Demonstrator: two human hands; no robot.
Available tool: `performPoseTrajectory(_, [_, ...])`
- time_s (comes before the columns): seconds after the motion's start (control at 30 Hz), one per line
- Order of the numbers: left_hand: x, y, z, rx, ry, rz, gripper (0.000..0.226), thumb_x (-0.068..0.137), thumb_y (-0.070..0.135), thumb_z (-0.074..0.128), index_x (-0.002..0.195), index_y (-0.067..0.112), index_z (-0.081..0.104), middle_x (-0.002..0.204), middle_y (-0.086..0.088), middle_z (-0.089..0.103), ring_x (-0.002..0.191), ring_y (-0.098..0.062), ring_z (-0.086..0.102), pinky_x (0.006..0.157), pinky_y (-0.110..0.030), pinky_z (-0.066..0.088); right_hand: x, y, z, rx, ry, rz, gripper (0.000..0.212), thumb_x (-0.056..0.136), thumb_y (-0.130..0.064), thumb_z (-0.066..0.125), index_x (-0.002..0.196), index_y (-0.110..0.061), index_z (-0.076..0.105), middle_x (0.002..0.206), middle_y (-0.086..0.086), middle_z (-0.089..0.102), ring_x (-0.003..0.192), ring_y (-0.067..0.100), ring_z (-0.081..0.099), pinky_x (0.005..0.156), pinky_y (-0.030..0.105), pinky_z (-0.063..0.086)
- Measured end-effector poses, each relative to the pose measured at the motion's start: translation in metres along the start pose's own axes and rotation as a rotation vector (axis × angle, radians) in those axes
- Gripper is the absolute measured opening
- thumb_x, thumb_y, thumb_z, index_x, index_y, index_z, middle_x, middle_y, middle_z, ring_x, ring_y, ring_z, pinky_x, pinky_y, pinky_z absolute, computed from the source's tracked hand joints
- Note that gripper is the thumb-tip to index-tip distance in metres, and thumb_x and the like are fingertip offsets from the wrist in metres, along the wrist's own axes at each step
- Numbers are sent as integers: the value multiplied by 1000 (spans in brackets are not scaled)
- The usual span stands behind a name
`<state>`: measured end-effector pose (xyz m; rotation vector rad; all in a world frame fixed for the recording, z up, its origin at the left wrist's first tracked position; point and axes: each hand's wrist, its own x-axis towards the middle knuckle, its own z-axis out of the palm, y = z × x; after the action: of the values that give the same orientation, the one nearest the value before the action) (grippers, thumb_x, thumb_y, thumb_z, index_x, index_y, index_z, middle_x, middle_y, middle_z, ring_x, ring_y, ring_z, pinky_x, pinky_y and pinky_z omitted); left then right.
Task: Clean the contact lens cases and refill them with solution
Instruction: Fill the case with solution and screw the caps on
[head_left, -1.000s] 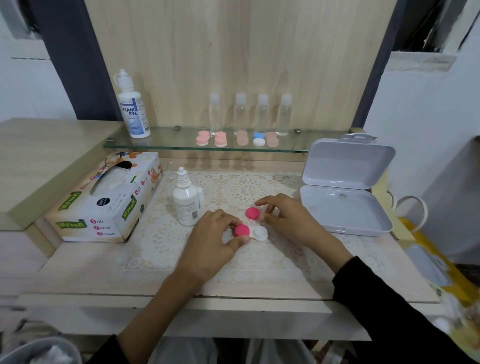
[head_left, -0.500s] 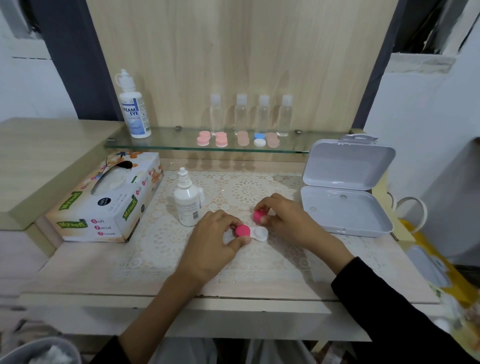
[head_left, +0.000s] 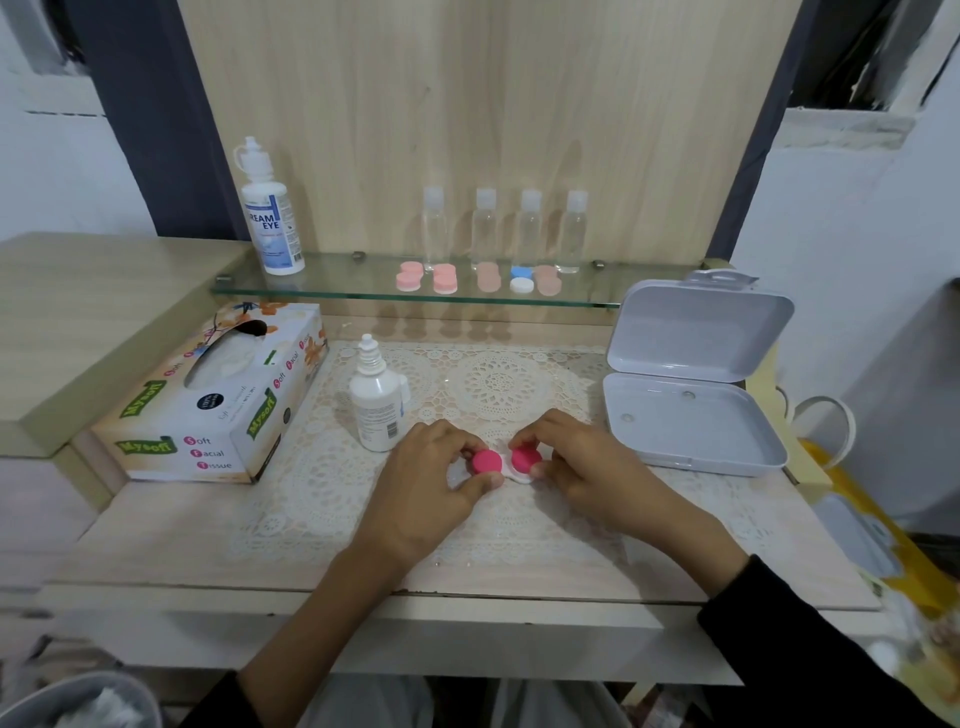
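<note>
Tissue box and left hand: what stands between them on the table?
The small white bottle stands there upright, seen in the head view.

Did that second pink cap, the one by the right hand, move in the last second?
Yes. The pink cap came toward the person, away from the small white bottle, onto the white case, pinched by the right hand.

Soft, even indoor light, faint shadows; wide-angle bending and blur toward the edges.
</note>
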<state>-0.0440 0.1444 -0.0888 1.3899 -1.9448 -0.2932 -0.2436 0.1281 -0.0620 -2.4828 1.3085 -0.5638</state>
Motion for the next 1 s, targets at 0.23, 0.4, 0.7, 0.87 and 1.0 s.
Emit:
performPoseTrajectory(0.23, [0,-1,0,5,2,-1,29,76,46,72,96,26,68,90,15,57,87,-6,48,80,-21,38,-4,-1,3,-58,24,-33,28,91,-11,56,117,-21,61,113,-11,55,93,3,51,75,34,50])
performPoseTrajectory(0.4, [0,0,0,7,9,-1,27,76,45,73,95,26,68,89,15,56,87,-5,48,79,-22,39,-4,-1,5,-55,48,-12,22,93,-27,60,114,-20,63,108,-9,57,72,-6,44,64,14,36])
performPoseTrajectory(0.7, [-1,1,-1,23,4,-2,26,78,44,72,97,26,68,91,15,56,88,-5,47,80,-20,37,-3,-2,10,-96,92,59,43,84,-58,60,100,-18,55,97,-8,52,79,9,50,66,22,42])
performPoseTrajectory(0.87, [0,2,-1,20,11,-1,26,78,43,72,96,26,68,90,15,56,88,-5,48,78,-19,36,-4,-1,8,-6,65,55,49,83,-54,66,119,-24,54,108,-11,52,90,4,51,75,23,43])
performPoseTrajectory(1.0, [0,1,-1,15,7,-5,28,77,44,72,96,25,68,90,15,57,88,-6,48,79,-19,37,-6,2,5,44,49,-15,32,89,-36,65,119,-27,60,105,-12,52,85,-7,48,71,10,34])
